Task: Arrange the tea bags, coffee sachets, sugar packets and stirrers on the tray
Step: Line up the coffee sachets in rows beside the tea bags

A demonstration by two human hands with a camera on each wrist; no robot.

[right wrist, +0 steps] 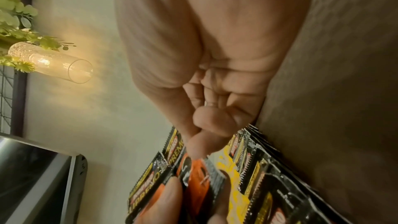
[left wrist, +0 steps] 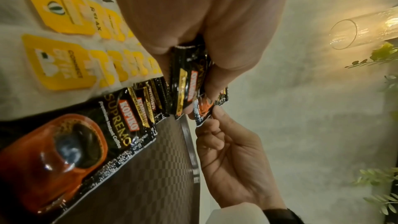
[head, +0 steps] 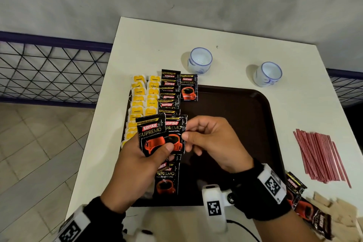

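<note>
Above the dark brown tray [head: 245, 124], my left hand [head: 143, 161] grips two black Kopiko coffee sachets [head: 152, 133] fanned out, thumb on the front one. My right hand [head: 206, 139] pinches the right edge of the rear sachet [head: 175, 127] between thumb and forefinger; the left wrist view shows that pinch on the sachet [left wrist: 202, 108]. Yellow tea bags [head: 141, 100] lie in two columns along the tray's left side, beside a column of overlapping coffee sachets [head: 169, 92]. One more sachet [head: 167, 177] lies on the tray under my left hand. Red stirrers [head: 322, 155] lie on the table to the right.
Two white-and-blue cups [head: 200, 61] [head: 268, 73] stand beyond the tray. More coffee sachets [head: 306, 206] and tan sugar packets [head: 337, 214] lie at the table's near right corner. A wire fence [head: 49, 70] stands left of the white table [head: 149, 45].
</note>
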